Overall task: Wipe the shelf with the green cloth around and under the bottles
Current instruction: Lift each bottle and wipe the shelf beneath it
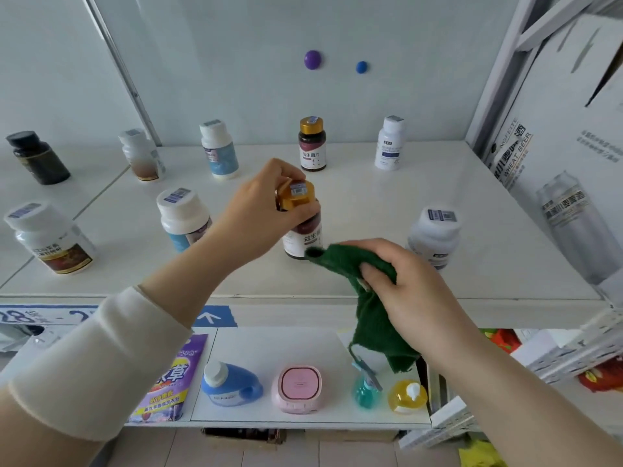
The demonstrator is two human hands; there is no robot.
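Gleaming white shelf, scattered bottles

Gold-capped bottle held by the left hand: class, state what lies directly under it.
The gold-capped bottle is gripped at its cap by the left hand. Its base is hidden by the green cloth in the right hand, so whether it touches the shelf cannot be seen.

The person is wearing a cream, close-fitting long sleeve on the left arm, its cuff ending just short of the wrist. The left hand is bare. The right hand and forearm are showing bare too, the sleeve perhaps pushed up out of view.
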